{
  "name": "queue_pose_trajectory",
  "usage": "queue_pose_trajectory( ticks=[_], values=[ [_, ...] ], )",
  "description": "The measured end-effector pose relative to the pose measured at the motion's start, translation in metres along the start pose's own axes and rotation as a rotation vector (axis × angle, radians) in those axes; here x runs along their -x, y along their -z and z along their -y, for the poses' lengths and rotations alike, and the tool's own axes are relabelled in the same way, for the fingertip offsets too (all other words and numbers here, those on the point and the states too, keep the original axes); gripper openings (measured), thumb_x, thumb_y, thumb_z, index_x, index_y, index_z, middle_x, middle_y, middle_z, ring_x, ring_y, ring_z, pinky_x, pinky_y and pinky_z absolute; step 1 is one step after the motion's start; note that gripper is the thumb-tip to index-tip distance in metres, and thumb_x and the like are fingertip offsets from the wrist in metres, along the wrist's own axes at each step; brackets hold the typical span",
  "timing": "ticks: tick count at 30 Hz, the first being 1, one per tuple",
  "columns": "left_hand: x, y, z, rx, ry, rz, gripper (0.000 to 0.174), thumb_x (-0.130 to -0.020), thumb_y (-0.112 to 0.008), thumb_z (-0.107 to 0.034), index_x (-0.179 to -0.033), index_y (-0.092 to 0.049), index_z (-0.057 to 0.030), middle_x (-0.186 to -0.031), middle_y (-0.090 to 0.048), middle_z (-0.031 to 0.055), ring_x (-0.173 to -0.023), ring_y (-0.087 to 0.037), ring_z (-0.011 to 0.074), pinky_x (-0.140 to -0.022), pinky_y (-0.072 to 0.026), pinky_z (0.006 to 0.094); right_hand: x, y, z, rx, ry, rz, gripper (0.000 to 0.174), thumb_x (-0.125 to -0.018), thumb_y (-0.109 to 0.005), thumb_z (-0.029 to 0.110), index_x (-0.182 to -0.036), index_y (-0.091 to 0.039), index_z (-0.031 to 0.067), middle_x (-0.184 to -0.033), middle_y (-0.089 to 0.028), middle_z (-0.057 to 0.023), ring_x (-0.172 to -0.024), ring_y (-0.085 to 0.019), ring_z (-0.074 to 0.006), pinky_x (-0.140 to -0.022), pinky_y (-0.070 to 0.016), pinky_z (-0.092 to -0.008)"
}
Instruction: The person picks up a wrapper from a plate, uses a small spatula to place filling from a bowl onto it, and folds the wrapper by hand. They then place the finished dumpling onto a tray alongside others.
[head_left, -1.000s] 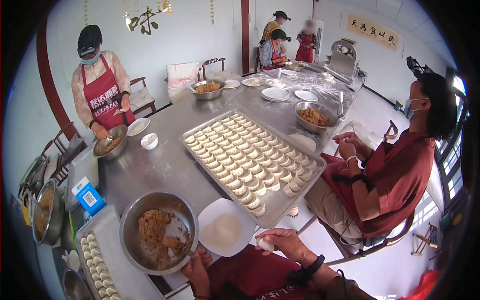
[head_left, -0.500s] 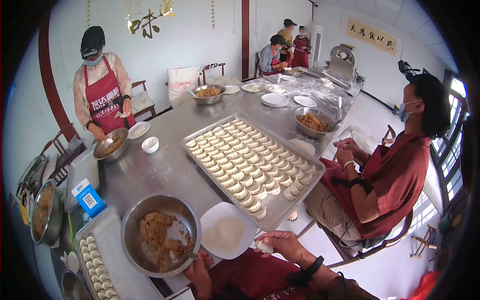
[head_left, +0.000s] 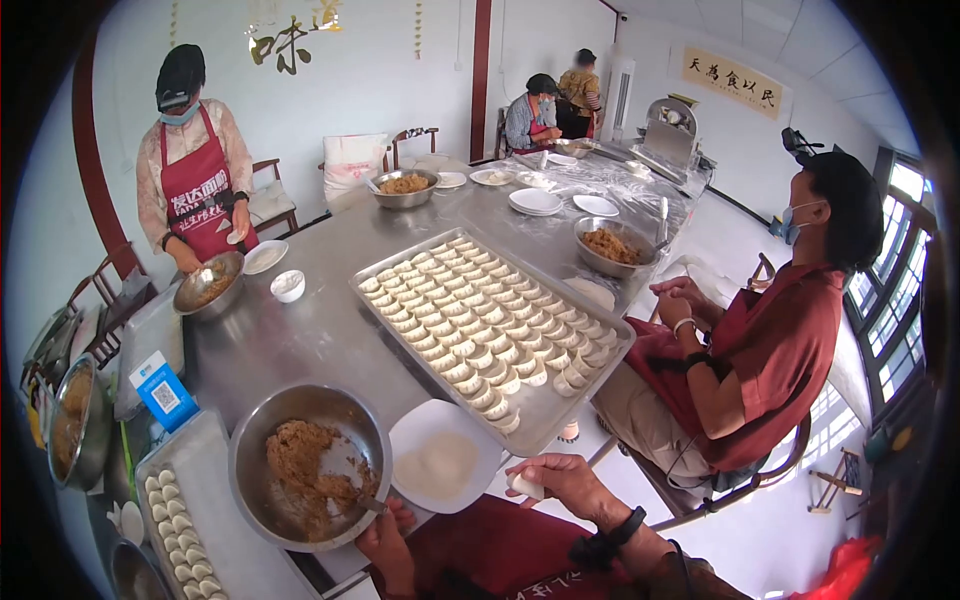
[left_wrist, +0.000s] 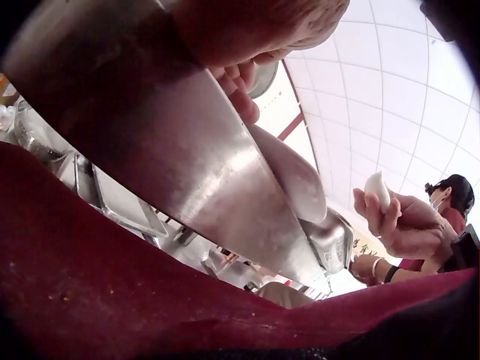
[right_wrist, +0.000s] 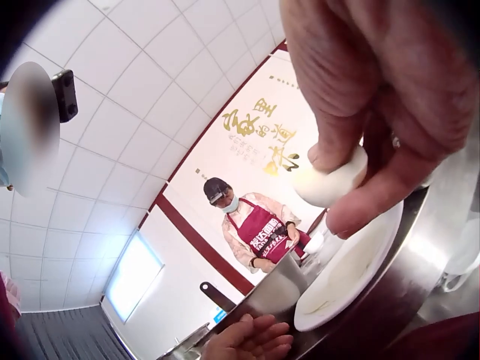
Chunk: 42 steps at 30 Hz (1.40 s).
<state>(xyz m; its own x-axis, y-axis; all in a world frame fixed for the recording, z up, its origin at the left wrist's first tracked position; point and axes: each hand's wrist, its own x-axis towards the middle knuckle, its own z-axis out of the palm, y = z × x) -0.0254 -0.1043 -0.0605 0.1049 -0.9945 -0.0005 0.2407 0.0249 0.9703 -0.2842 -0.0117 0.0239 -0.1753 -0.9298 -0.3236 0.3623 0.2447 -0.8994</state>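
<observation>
My right hand [head_left: 565, 488] pinches a small white dumpling [head_left: 526, 486] between thumb and fingers, just off the table's near edge. In the right wrist view the dumpling [right_wrist: 330, 178] looks smooth and folded. My left hand [head_left: 388, 548] is beside the near rim of a steel bowl [head_left: 245, 440] of brown filling [head_left: 305, 460]. Its fingers [right_wrist: 259, 335] curl loosely with nothing in them in the right wrist view. A utensil handle [head_left: 372, 504] sticks out over the bowl's rim close to the left fingertips. Between the hands sits a white plate [head_left: 478, 440] with pale flour on it.
A large tray [head_left: 545, 430] holds rows of dumplings [head_left: 470, 320]. Another tray [head_left: 225, 500] of dumplings is at the left, near a blue QR-code stand [head_left: 163, 392]. A seated person [head_left: 760, 330] is at my right; another person [head_left: 200, 180] works across the steel table [head_left: 300, 340].
My right hand keeps its pinch on the dumpling and turns slightly. The left hand stays by the bowl. At the back, one standing person has gone out of sight and another has moved.
</observation>
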Motion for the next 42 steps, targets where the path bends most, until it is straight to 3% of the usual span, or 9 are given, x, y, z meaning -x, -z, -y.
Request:
queue_pose_trajectory(
  ticks=[6,9,13,17,20,26,30,36,42],
  values=[
    [0.0,0.001,-0.003,0.023,0.009,0.01,0.029,-0.102,-0.052,-0.018,-0.106,-0.064,0.0082,-0.087,-0.068,0.0123,-0.069,-0.067,0.0187,-0.063,-0.0587,0.0326,0.006,-0.003,0.006,-0.015,0.001,0.004,0.029,-0.098,-0.063,0.017,-0.116,-0.066,-0.0057,-0.113,-0.069,-0.0161,-0.099,-0.071,-0.028,-0.079,-0.0625,-0.0386],
    [0.008,0.011,-0.013,0.033,0.165,-0.003,0.033,-0.103,-0.051,-0.022,-0.111,-0.064,0.0072,-0.105,-0.069,0.0191,-0.09,-0.07,0.0303,-0.078,-0.0596,0.0436,0.002,-0.01,0.004,-0.009,-0.016,0.16,0.028,-0.099,-0.062,0.017,-0.12,-0.067,0.0,-0.111,-0.07,-0.0115,-0.101,-0.07,-0.0219,-0.081,-0.0615,-0.0335],
    [0.025,0.012,-0.022,0.125,0.153,-0.013,0.029,-0.101,-0.053,-0.02,-0.106,-0.063,0.0067,-0.087,-0.069,0.0174,-0.07,-0.07,0.0251,-0.062,-0.0608,0.0363,-0.004,-0.041,0.0,0.05,-0.029,0.226,0.025,-0.099,-0.062,0.017,-0.118,-0.069,0.0035,-0.109,-0.071,-0.0073,-0.1,-0.068,-0.0161,-0.079,-0.0616,-0.0322],
    [0.04,0.014,-0.039,0.274,0.411,0.138,0.033,-0.102,-0.051,-0.027,-0.104,-0.063,0.0038,-0.089,-0.069,0.0179,-0.073,-0.071,0.0299,-0.064,-0.0612,0.0392,-0.002,-0.075,-0.004,0.148,0.041,0.313,0.023,-0.099,-0.062,0.017,-0.116,-0.07,0.0039,-0.105,-0.072,-0.0036,-0.094,-0.067,-0.0114,-0.079,-0.0593,-0.0286],
    [0.049,0.012,-0.042,0.398,0.533,0.21,0.036,-0.103,-0.051,-0.033,-0.105,-0.06,0.0015,-0.096,-0.068,0.0162,-0.084,-0.07,0.0307,-0.074,-0.0597,0.0417,-0.005,-0.086,-0.016,0.389,0.33,0.398,0.021,-0.097,-0.063,0.015,-0.113,-0.07,0.0025,-0.101,-0.073,-0.005,-0.092,-0.067,-0.0109,-0.078,-0.0567,-0.0293],
    [0.06,0.009,-0.019,1.008,0.817,0.312,0.04,-0.102,-0.049,-0.047,-0.112,-0.057,-0.0091,-0.111,-0.064,0.0075,-0.113,-0.059,0.0266,-0.1,-0.046,0.0491,-0.001,-0.098,-0.027,0.667,0.592,0.347,0.013,-0.091,-0.062,0.012,-0.1,-0.068,0.0047,-0.091,-0.071,-0.0118,-0.084,-0.07,-0.0284,-0.074,-0.0551,-0.0358],
    [0.068,0.009,-0.017,0.895,0.814,0.348,0.041,-0.101,-0.045,-0.053,-0.114,-0.057,-0.0148,-0.117,-0.062,0.0049,-0.115,-0.058,0.0253,-0.103,-0.0439,0.0508,-0.003,-0.09,-0.042,0.86,0.659,0.361,0.013,-0.091,-0.061,0.017,-0.101,-0.065,0.0097,-0.092,-0.068,-0.0047,-0.086,-0.068,-0.027,-0.075,-0.0548,-0.0348],
    [0.077,-0.013,-0.034,0.762,0.747,0.327,0.046,-0.102,-0.044,-0.052,-0.116,-0.057,-0.0099,-0.119,-0.062,0.0068,-0.119,-0.056,0.0253,-0.105,-0.0425,0.0473,0.009,-0.09,-0.04,1.012,0.674,0.273,0.013,-0.089,-0.061,0.017,-0.099,-0.064,0.0097,-0.092,-0.069,-0.0045,-0.087,-0.068,-0.0275,-0.071,-0.0552,-0.0378],
    [0.075,-0.002,-0.017,1.045,0.791,0.396,0.05,-0.102,-0.045,-0.051,-0.12,-0.054,-0.0051,-0.119,-0.061,0.0102,-0.119,-0.056,0.025,-0.107,-0.0409,0.0449,0.015,-0.09,-0.044,1.134,0.697,0.183,0.013,-0.087,-0.061,0.017,-0.096,-0.063,0.0073,-0.093,-0.069,-0.0071,-0.085,-0.068,-0.0288,-0.07,-0.0554,-0.0406]
  ],
)
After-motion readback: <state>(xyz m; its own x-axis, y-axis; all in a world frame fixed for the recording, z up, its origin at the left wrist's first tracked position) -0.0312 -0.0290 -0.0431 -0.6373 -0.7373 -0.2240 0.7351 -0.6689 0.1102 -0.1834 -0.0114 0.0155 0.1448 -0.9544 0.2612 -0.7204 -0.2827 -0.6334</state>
